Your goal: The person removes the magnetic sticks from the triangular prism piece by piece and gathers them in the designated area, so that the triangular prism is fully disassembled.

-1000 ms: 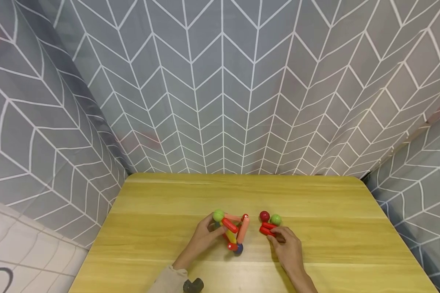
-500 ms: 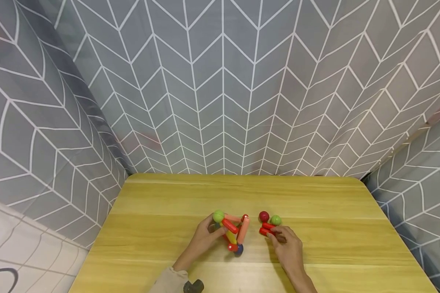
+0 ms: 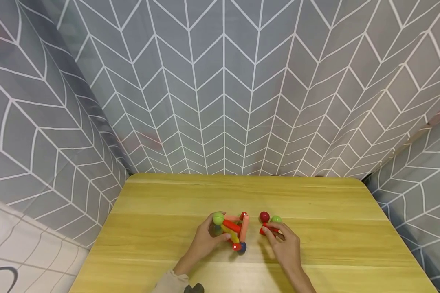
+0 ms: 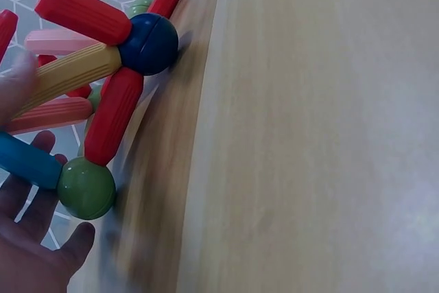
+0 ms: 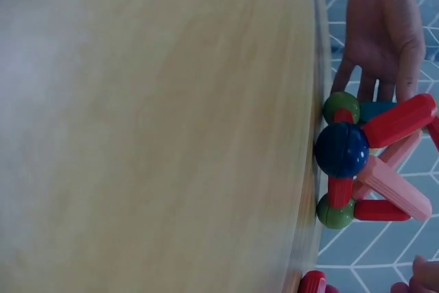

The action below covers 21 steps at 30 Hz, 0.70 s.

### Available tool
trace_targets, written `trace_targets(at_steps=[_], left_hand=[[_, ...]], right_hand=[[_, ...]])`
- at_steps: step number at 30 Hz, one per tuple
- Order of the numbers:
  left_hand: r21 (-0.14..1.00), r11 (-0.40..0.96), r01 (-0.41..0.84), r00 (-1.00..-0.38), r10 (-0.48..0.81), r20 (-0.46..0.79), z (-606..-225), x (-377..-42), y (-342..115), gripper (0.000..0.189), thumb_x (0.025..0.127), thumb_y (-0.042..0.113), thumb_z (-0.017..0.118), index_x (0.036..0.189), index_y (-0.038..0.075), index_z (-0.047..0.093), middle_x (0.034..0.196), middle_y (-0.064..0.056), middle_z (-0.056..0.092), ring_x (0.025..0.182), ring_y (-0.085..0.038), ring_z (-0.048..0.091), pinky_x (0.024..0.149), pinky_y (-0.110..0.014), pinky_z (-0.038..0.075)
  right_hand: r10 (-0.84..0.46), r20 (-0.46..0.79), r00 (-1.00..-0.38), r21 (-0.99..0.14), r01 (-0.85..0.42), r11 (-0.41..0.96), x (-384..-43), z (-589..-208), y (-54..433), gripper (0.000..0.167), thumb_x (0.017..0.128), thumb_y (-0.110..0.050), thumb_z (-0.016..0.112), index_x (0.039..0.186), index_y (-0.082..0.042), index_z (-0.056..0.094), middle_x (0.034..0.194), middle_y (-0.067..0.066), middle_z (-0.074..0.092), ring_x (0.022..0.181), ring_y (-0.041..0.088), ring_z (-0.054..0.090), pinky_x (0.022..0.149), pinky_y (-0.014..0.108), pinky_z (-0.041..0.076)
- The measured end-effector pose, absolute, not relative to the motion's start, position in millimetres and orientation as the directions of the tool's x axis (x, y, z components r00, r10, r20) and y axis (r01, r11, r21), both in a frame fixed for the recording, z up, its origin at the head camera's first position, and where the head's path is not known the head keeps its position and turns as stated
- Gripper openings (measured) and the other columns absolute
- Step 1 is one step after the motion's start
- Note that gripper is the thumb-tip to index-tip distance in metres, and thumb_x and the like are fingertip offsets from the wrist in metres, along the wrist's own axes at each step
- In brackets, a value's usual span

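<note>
A frame of coloured building sticks and balls [image 3: 232,226] stands near the table's middle. My left hand [image 3: 205,241] grips its left side, thumb at the yellow stick [image 4: 72,77] and fingers by the teal stick [image 4: 29,159]. A dark blue ball [image 4: 148,44] and green balls, one of them a low green ball [image 4: 86,189], join the sticks. To the right, my right hand [image 3: 288,246] pinches a red stick [image 3: 265,225] between thumb and index finger. Another red stick [image 3: 262,231] lies beside it, partly hidden by the thumb.
A dark red ball [image 3: 264,217] and a loose green ball [image 3: 276,219] sit just beyond the right hand. The wooden table [image 3: 161,195] ends at the back against a grey patterned curtain [image 3: 223,101]. A black object [image 3: 194,288] shows by the left sleeve.
The frame has tilted slightly in my left hand, its lower end shifting a little right. My right fingers have moved left along the red sticks and now cover more of them.
</note>
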<state>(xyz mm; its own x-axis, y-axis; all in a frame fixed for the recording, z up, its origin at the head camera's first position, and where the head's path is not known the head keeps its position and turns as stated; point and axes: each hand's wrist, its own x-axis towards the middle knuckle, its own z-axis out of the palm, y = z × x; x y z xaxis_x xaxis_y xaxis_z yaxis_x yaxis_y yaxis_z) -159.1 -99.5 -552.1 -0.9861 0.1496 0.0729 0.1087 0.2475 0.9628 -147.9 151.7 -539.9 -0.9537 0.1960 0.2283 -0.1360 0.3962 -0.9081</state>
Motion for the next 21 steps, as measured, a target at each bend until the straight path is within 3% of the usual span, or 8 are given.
trace_targets(at_steps=[5, 10, 15, 21], left_hand=[[0.967, 0.228, 0.111, -0.982, 0.175, 0.072, -552, -158, -100, 0.063, 0.081, 0.014, 0.083, 0.139, 0.014, 0.056, 0.141, -0.009, 0.062, 0.139, -0.034, 0.049, 0.119, -0.066, 0.027], [0.964, 0.238, 0.122, -0.980, 0.182, 0.079, -551, -157, -100, 0.063, 0.080, 0.015, 0.084, 0.137, 0.012, 0.057, 0.137, -0.005, 0.064, 0.135, -0.029, 0.054, 0.118, -0.054, 0.035], [0.946, 0.283, 0.156, -0.977, 0.187, 0.105, -553, -157, -99, 0.065, 0.080, 0.018, 0.085, 0.138, 0.013, 0.056, 0.132, -0.003, 0.068, 0.127, -0.025, 0.060, 0.111, -0.039, 0.044], [0.931, 0.312, 0.189, -0.971, 0.202, 0.130, -554, -155, -97, 0.066, 0.081, 0.023, 0.084, 0.140, 0.014, 0.055, 0.134, -0.003, 0.067, 0.128, -0.027, 0.060, 0.112, -0.047, 0.044]], right_hand=[[0.169, 0.197, -0.966, -0.942, -0.139, 0.306, -145, -533, 144, 0.018, 0.082, -0.003, 0.081, 0.099, -0.002, 0.075, 0.101, 0.012, 0.074, 0.090, 0.012, 0.074, 0.077, 0.017, 0.060], [0.120, 0.171, -0.978, -0.961, -0.138, 0.241, -142, -527, 133, 0.021, 0.082, -0.004, 0.080, 0.103, -0.001, 0.074, 0.103, 0.018, 0.074, 0.090, 0.016, 0.075, 0.079, 0.018, 0.060], [0.036, 0.148, -0.988, -0.972, -0.138, 0.191, -142, -522, 125, 0.027, 0.082, -0.013, 0.083, 0.105, -0.004, 0.074, 0.108, 0.015, 0.073, 0.094, 0.015, 0.073, 0.083, 0.019, 0.059], [-0.081, 0.201, -0.976, -0.965, -0.212, 0.153, -144, -520, 116, 0.030, 0.084, -0.013, 0.080, 0.111, -0.002, 0.072, 0.114, 0.017, 0.071, 0.100, 0.025, 0.073, 0.086, 0.023, 0.060]])
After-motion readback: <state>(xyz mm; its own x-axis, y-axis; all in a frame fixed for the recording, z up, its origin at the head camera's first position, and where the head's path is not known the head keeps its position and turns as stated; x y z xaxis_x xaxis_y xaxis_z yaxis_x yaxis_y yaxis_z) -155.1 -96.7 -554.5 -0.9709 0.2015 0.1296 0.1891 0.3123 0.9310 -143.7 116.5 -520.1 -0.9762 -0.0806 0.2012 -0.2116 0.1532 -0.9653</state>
